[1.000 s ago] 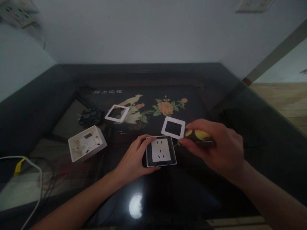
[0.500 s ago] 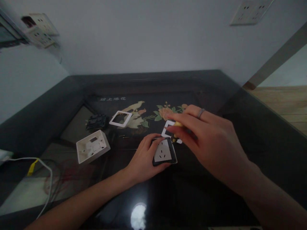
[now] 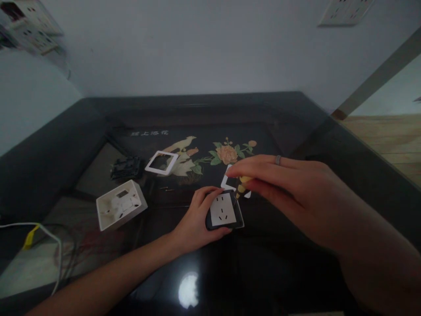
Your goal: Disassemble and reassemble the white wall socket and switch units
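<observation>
On the dark glossy table (image 3: 296, 263), my left hand (image 3: 197, 219) grips a wall socket (image 3: 223, 210) with a white face and dark body, thumb and fingers wrapped round its left side. My right hand (image 3: 289, 188) is closed on a yellow-handled screwdriver (image 3: 242, 183), held nearly upright with its tip at the socket's upper right corner. Most of the handle is hidden by my fingers. A ring shows on one finger of that hand. A white square frame (image 3: 226, 181) lies just behind the socket, partly covered by my right hand.
A white mounting box (image 3: 120, 204) sits at the left, open side up. Behind it lie a black socket insert (image 3: 126, 167) and a second white frame (image 3: 162, 162). Small screws (image 3: 167, 189) rest near the middle. A white cable with a yellow tag (image 3: 31, 235) runs along the left edge.
The screwdriver has swung from lying sideways to nearly upright, with its tip at the socket's upper right corner. My left hand has kept its hold and the socket has turned slightly.
</observation>
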Demonstrator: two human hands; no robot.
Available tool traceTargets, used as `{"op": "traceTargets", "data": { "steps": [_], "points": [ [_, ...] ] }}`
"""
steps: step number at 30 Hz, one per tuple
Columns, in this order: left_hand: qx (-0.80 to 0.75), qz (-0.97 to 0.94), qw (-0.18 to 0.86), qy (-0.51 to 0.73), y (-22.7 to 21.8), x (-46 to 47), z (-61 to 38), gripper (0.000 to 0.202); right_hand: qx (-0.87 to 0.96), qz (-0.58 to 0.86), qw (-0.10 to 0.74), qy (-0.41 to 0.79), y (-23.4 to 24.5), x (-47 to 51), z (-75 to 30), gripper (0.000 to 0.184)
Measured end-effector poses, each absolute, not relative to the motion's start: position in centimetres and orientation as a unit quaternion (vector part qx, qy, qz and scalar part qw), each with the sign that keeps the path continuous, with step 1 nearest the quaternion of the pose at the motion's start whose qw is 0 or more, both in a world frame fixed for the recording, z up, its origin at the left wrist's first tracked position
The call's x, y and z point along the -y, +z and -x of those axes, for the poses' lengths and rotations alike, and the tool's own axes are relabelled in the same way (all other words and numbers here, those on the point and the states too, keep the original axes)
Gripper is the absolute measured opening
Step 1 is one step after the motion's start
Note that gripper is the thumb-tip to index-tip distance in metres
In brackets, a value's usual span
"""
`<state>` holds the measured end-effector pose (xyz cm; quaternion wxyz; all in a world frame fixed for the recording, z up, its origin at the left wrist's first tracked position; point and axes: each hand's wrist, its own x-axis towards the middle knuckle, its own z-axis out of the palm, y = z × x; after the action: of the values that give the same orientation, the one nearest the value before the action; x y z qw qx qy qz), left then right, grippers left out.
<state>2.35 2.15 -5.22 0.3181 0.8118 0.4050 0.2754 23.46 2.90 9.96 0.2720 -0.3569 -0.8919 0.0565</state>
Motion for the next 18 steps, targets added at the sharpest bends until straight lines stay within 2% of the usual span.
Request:
{"op": "traceTargets", "data": {
  "steps": [3, 8, 13, 15, 18],
  "points": [
    [-0.405, -0.813, 0.317, 0.271, -5.3, -2.1, -2.3, 0.083, 0.889, 0.353, 0.283, 0.068, 9.6, -3.0, -23.4, 0.026],
    [-0.394, -0.82, 0.304, 0.283, -5.4, -2.1, -2.3, 0.082, 0.849, 0.405, 0.339, -0.017, 9.1, -3.1, -22.7, 0.012],
    [-0.398, -0.811, 0.31, 0.297, -5.3, -2.4, -2.3, 0.083, 0.873, 0.38, 0.295, 0.087, 10.0, -2.9, -23.7, 0.031],
    [-0.408, -0.801, 0.316, 0.302, -5.4, -2.4, -2.2, 0.083, 0.887, 0.359, 0.271, 0.109, 10.0, -2.9, -24.1, 0.031],
    [-0.414, -0.792, 0.323, 0.312, -5.7, -2.4, -2.0, 0.082, 0.879, 0.368, 0.294, 0.067, 9.4, -3.0, -23.6, 0.024]
  ]
}}
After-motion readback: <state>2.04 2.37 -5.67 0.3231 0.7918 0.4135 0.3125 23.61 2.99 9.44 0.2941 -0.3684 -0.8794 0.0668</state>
